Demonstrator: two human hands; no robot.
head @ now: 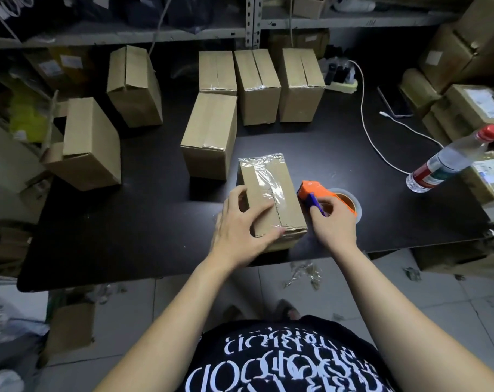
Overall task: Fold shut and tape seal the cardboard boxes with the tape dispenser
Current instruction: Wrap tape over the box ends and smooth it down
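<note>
Pressing on the cardboard box (271, 182) near the front edge of the black table (127, 222), the left hand (240, 222) lies with fingers spread and fairly straight across the taped top; the right hand (332, 222) curls its fingers round the orange tape dispenser (315, 190), held just beside the box's right side. Further back stand more boxes (258, 89), several taped shut; a water bottle (449, 159) is at the right.
</note>
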